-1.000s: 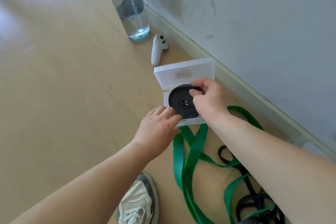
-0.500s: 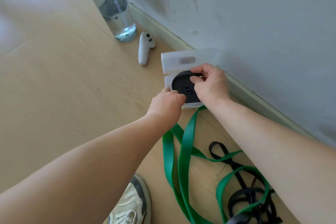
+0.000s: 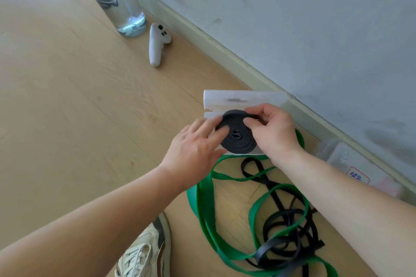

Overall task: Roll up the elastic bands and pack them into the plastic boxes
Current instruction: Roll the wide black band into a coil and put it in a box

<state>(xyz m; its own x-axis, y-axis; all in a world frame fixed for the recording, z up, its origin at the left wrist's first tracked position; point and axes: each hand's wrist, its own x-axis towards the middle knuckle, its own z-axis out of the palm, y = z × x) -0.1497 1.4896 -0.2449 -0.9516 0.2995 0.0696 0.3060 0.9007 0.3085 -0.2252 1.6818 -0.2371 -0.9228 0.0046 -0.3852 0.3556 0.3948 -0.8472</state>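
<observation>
1. Bottom of the frame: a shoe [image 3: 144, 254] stands beside a green band [image 3: 203, 204] and a loose black band [image 3: 283, 231]. Both bands lie tangled on the wooden floor, not yet rolled, and run off the lower edge.
2. Centre: we see the left hand [image 3: 193, 144] with fingers straight and slightly spread, the tips pressing the left side of the rolled black band [image 3: 236, 139]. The right hand [image 3: 272, 132] pinches the coil's upper right rim between thumb and forefinger.
3. The coil lies flat in the tray of the open plastic box [image 3: 211, 115], just right of centre. We judge the step in hand to be seating it. The flat fingers should stay down so the spiral cannot spring open. The pinching hand should tuck the outer end inside the tray wall and let go only once the lid can trap it.
4. Just behind, the white lid [image 3: 254, 96] lies open toward the wall.
5. Upper left: a white controller [image 3: 156, 45] lies near a water bottle [image 3: 119, 2], whose top is cut off. We cannot see the band's loose end or the tray's right wall under the right hand. A second clear box [image 3: 351, 162] at right is blurred, its label unreadable.
</observation>
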